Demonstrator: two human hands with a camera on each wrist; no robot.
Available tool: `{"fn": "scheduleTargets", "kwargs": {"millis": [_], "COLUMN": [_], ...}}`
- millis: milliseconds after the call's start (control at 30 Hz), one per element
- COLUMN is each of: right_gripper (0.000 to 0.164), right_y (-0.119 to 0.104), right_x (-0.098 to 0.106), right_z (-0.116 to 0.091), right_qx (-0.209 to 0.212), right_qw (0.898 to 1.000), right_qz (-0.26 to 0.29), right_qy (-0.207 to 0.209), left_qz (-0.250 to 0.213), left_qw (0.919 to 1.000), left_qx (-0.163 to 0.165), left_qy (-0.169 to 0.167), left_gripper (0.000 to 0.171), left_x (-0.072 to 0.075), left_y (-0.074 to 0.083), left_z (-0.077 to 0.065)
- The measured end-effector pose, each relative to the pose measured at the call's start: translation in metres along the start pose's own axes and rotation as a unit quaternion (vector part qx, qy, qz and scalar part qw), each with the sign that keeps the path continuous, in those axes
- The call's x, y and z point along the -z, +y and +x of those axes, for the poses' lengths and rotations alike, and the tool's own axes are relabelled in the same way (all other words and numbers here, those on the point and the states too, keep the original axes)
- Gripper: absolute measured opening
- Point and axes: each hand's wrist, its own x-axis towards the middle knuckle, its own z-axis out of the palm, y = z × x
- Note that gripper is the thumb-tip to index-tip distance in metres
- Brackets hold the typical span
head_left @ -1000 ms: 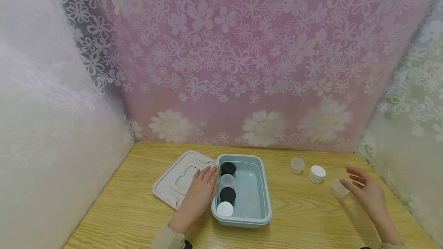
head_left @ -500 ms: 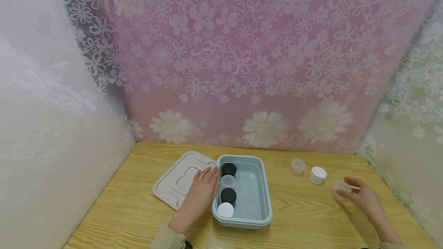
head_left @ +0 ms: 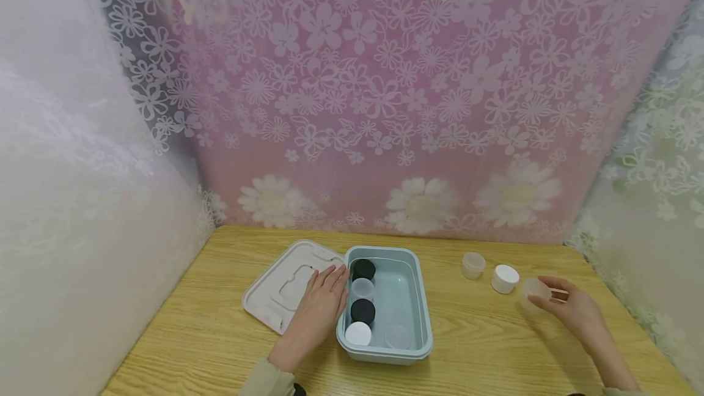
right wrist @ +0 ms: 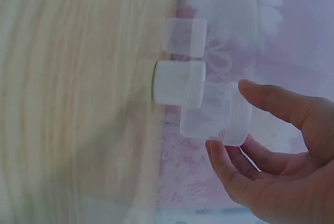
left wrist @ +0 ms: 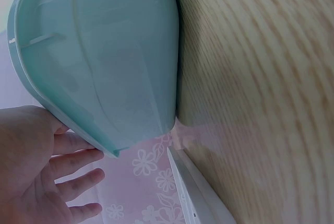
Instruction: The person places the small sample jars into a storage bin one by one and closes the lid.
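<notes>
My right hand (head_left: 574, 310) pinches a clear screw-lid jar (right wrist: 214, 112) by its ribbed lid, thumb on one side and fingers on the other. In the right wrist view the jar's base shows apart from the table. My left hand (head_left: 318, 304) lies with straight fingers along the left rim of a light blue plastic box (head_left: 426, 322), its fingertips at the rim. Inside the box, a column on the left holds two black-lidded jars (head_left: 363, 311), a clear jar (head_left: 362, 289) and a white-lidded jar (head_left: 359, 333). Another clear jar (head_left: 397, 337) stands at the near right.
A white jar (head_left: 505, 278) and a clear jar (head_left: 473, 265) stand on the wooden table (head_left: 467, 347), left of my right hand. A pale box lid (head_left: 286, 280) lies left of the box, partly under my left hand. Patterned curtains (head_left: 352, 109) enclose the table's back and sides.
My right hand has come down onto the clear jar, gripped it and raised it slightly, up and to the left. My left hand and the box stay in place.
</notes>
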Motion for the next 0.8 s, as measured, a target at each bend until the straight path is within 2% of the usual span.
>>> {"fn": "scheduleTargets", "kwargs": {"millis": [167, 400, 800], "right_gripper": [0.073, 0.07, 0.066], "right_y": [-0.019, -0.04, -0.073], "right_x": [-0.005, -0.017, -0.04], "right_z": [-0.004, -0.006, -0.005], "right_qx": [0.027, 0.055, 0.097], "right_qw": [0.999, 0.996, 0.989], "right_qz": [0.018, 0.069, 0.113], "right_qy": [0.01, -0.002, -0.013], "left_qz": [0.001, 0.004, -0.001], "left_qw": [1.0, 1.0, 1.0], "left_qx": [-0.002, 0.0, -0.002], "left_qy": [0.003, 0.003, 0.005], "left_gripper": [0.039, 0.039, 0.039], "left_x": [0.0, -0.001, -0.002], "left_y": [0.0, -0.001, -0.001], "left_z": [0.0, 0.0, 0.0]}}
